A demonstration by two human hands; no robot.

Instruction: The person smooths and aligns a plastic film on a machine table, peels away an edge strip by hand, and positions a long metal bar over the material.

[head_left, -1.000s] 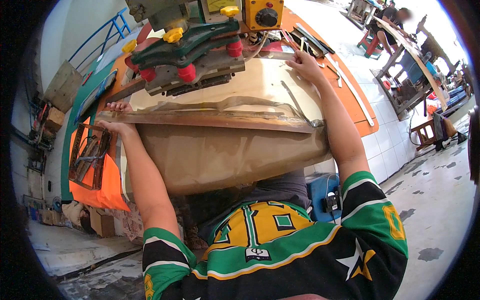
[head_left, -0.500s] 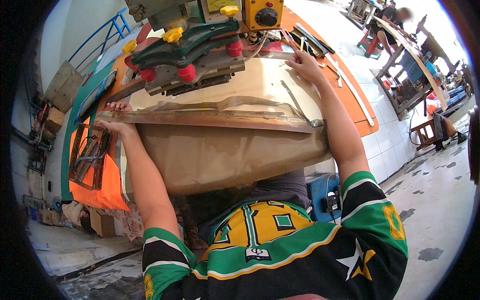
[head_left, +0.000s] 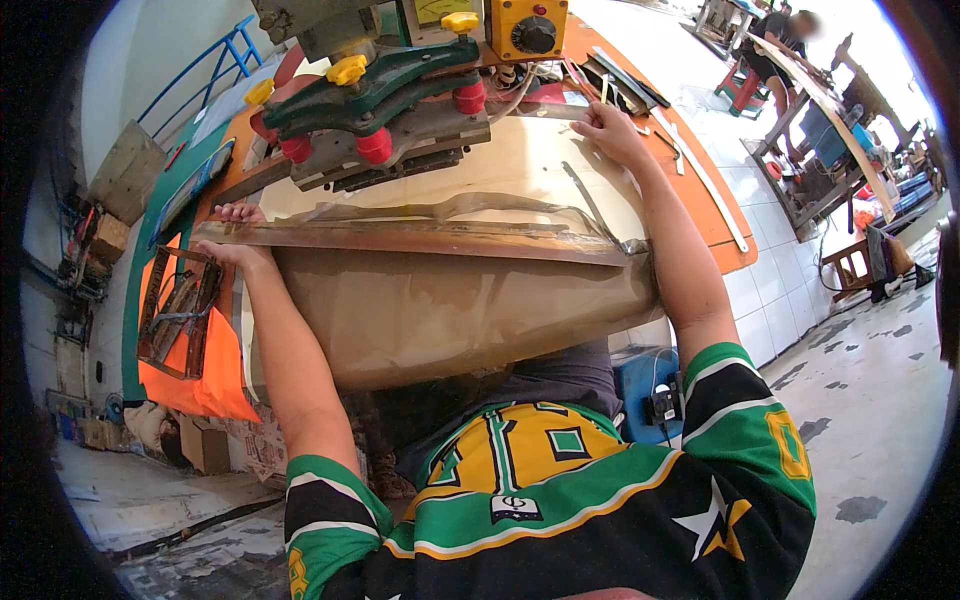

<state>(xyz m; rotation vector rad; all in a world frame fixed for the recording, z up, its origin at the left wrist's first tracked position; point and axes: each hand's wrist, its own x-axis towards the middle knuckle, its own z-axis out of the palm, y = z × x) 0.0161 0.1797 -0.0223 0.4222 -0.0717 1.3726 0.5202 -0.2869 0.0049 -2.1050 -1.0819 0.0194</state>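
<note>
My left hand (head_left: pixel 240 236) is closed around the left end of a long, flat brown bar (head_left: pixel 430 240), fingers above and thumb below. The bar lies across a brown translucent sheet (head_left: pixel 450 310) that hangs over the table's front edge toward my lap. A loose, wrinkled strip (head_left: pixel 450 207) of similar film runs behind the bar. My right hand (head_left: pixel 608 132) reaches farther back, its fingers closed at the right end of a grey flat strip (head_left: pixel 548 110). Above the pale work surface (head_left: pixel 520 160) hangs a press head (head_left: pixel 385 110) with yellow knobs and red spacers.
A yellow control box (head_left: pixel 527 30) with a black dial stands behind. A dark frame (head_left: pixel 180 312) lies on an orange sheet (head_left: pixel 225 370) at left. A white ruler (head_left: pixel 705 180) lies on the orange tabletop (head_left: pixel 735 235). Another person (head_left: pixel 780 40) sits at a bench at upper right.
My hands, the bar and the sheet keep almost the same positions. The other person's leg at upper right has shifted downward.
</note>
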